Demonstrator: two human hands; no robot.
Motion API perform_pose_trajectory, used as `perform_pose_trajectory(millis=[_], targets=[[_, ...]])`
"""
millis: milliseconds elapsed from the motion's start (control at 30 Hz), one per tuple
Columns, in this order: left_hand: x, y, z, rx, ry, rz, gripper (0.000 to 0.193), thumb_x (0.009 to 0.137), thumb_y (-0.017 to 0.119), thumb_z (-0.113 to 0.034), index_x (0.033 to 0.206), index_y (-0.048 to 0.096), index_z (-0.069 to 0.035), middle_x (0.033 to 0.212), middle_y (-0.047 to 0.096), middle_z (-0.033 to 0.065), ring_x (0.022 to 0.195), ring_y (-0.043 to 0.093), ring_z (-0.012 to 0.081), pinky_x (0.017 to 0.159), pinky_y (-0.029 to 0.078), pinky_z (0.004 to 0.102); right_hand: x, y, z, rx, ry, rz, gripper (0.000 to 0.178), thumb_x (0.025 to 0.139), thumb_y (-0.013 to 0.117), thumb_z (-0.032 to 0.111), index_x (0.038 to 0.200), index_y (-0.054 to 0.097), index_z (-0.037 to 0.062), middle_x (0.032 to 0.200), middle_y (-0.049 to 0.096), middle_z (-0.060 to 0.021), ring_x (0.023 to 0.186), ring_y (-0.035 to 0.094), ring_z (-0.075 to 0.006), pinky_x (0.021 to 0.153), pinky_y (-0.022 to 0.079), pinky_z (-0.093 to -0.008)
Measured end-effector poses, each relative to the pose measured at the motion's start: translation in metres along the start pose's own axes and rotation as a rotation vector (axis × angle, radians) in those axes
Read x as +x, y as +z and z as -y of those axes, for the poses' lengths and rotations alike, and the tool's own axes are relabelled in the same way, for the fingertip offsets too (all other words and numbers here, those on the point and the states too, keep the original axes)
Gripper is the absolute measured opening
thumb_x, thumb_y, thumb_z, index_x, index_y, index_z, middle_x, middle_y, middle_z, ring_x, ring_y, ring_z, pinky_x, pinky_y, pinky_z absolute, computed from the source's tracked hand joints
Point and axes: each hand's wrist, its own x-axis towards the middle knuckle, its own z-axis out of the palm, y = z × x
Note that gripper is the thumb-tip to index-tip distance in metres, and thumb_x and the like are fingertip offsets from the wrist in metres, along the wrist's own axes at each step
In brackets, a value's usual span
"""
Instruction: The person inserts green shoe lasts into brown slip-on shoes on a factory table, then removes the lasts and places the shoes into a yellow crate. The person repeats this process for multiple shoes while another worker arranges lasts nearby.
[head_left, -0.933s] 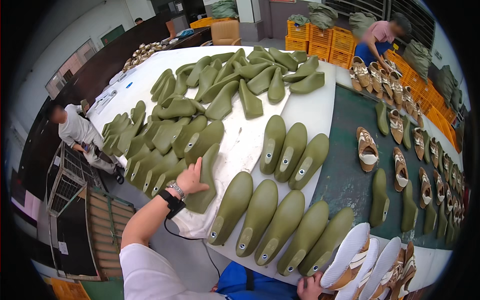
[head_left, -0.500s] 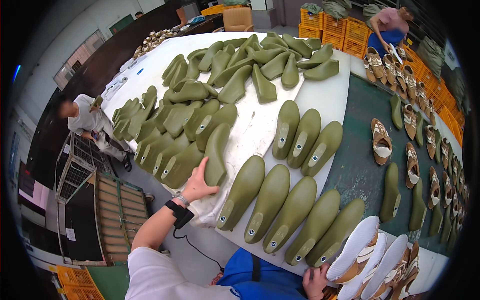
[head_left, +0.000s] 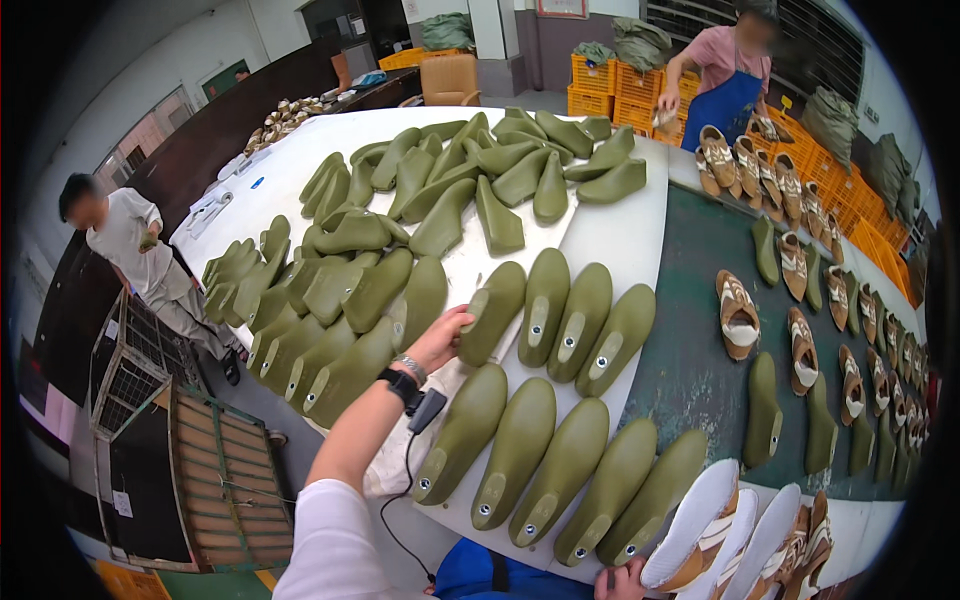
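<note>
My left hand (head_left: 440, 338) grips a green shoe last (head_left: 497, 312) by its side, its sole facing up, at the left end of a row of similar lasts (head_left: 548, 306). In front of that row lies another of several green lasts (head_left: 515, 452), soles up with round metal-rimmed holes toward me. At the table's near edge, my right hand (head_left: 622, 580) has its fingers curled beside a white-soled brown shoe (head_left: 700, 520). What those fingers hold, if anything, is hidden.
A large heap of green lasts (head_left: 440, 205) covers the white table (head_left: 300, 150). Brown-and-white shoes (head_left: 738, 312) and lasts line the green surface (head_left: 690, 270) at right. One person (head_left: 725, 75) works at the far right; another (head_left: 130, 240) stands left beside a wire cart (head_left: 140, 350).
My left hand has carried the last from the heap's near edge up and right to the row's left end. The person at far right has straightened up. My right hand stays at the edge.
</note>
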Motion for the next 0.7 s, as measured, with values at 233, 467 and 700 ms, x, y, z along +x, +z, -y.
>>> perform_pose_trajectory(millis=[233, 467, 700], targets=[[0.007, -0.005, 0.001, 0.558, 0.160, -0.044, 0.056, 0.090, 0.058, -0.022, 0.136, 0.040, 0.004, 0.131, 0.052, 0.0101, 0.119, 0.048, 0.0155, 0.101, 0.035, 0.0267, 0.002, 0.002, -0.003, -0.055, -0.086, -0.034, 0.015, 0.079, 0.063, 0.012, 0.091, 0.055, 0.0076, 0.099, 0.053, -0.0178, 0.081, 0.056, -0.0392, 0.063, 0.048, -0.0443], [-0.169, -0.012, 0.027, 0.881, 0.529, -0.133, 0.046, 0.085, 0.063, -0.027, 0.122, 0.055, 0.000, 0.120, 0.060, 0.0176, 0.111, 0.057, 0.0280, 0.095, 0.044, 0.0335, 0.001, 0.001, 0.000, -0.003, -0.067, -0.043, 0.013, 0.081, 0.061, 0.015, 0.092, 0.056, 0.0089, 0.098, 0.053, -0.0168, 0.081, 0.057, -0.0393, 0.064, 0.048, -0.0451], [-0.304, 0.029, 0.170, 0.690, 0.678, -0.672, 0.043, 0.082, 0.063, -0.018, 0.121, 0.054, -0.001, 0.122, 0.055, 0.0197, 0.115, 0.052, 0.0330, 0.098, 0.041, 0.0364, -0.004, 0.013, -0.006, -0.030, -0.109, -0.091, 0.012, 0.084, 0.059, 0.016, 0.093, 0.058, 0.0088, 0.094, 0.055, -0.0168, 0.083, 0.056, -0.0382, 0.070, 0.047, -0.0445]])
